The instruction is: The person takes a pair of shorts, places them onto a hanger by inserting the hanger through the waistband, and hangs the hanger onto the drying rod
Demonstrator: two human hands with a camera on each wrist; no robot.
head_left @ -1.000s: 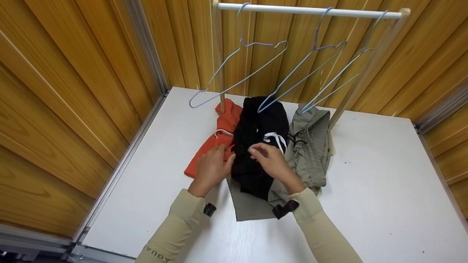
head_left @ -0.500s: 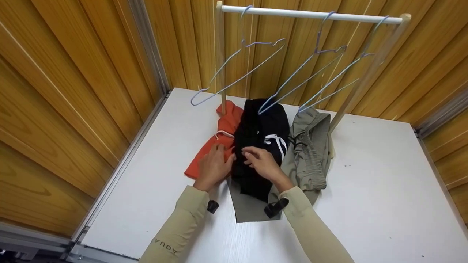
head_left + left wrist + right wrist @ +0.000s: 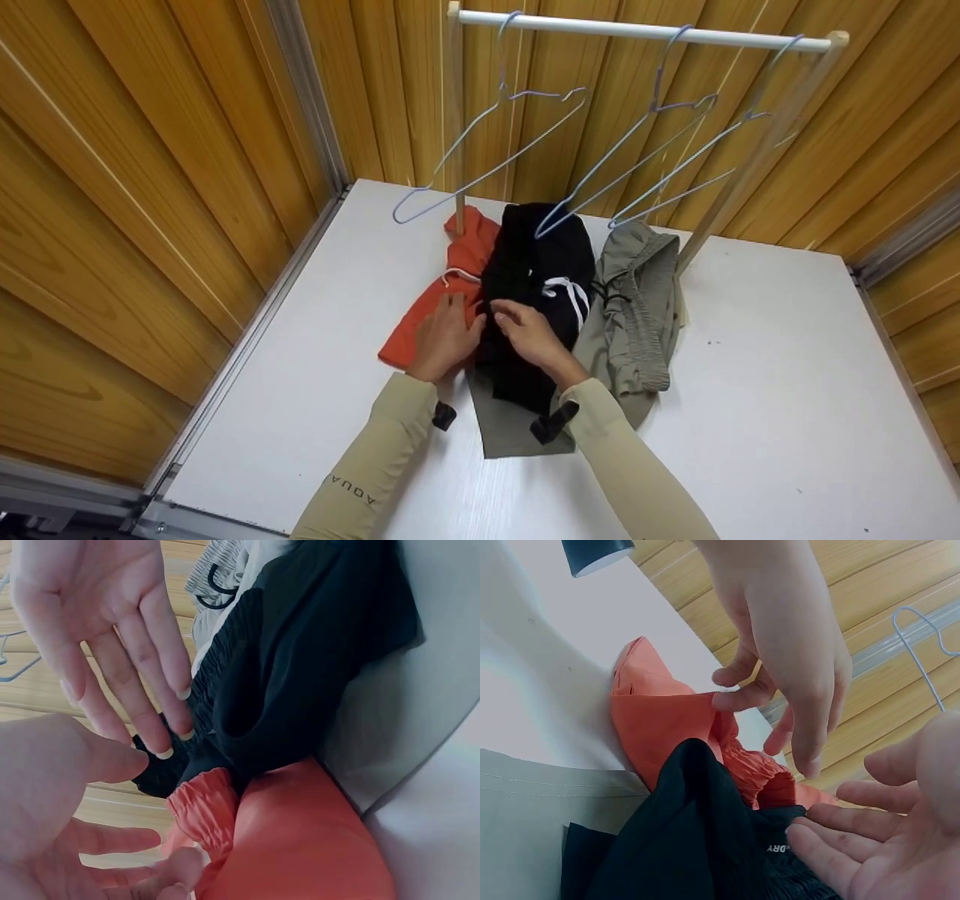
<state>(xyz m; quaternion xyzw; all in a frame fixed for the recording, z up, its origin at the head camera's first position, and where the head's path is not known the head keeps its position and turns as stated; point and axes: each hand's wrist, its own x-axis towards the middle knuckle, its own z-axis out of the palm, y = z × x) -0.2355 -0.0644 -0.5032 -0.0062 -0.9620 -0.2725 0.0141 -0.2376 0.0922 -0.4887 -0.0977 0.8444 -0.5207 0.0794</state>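
Observation:
My left hand (image 3: 448, 337) hovers at the orange shorts (image 3: 420, 322), its fingers loosely bent and nothing in them. Beside it my right hand (image 3: 531, 335) hangs over the black shorts (image 3: 559, 247) with relaxed fingers, also holding nothing. The two hands are close together but apart. In the left wrist view the right hand (image 3: 112, 637) shows its palm above the black shorts (image 3: 300, 652). From the right wrist view the left hand's (image 3: 791, 637) fingertips appear close to the orange fabric (image 3: 667, 720); contact is hard to tell. White drawstrings lie on both shorts.
Grey-green garment (image 3: 637, 300) with a black drawstring lies at the right and extends under the black shorts. Behind, a rack's white rod (image 3: 637, 30) carries wire hangers (image 3: 487, 172) reaching low over the clothes. Wooden walls (image 3: 150, 187) enclose the white table (image 3: 765, 390).
My right hand has moved left, closer to the left hand. The left hand has shifted slightly right. The clothes stay where they lay.

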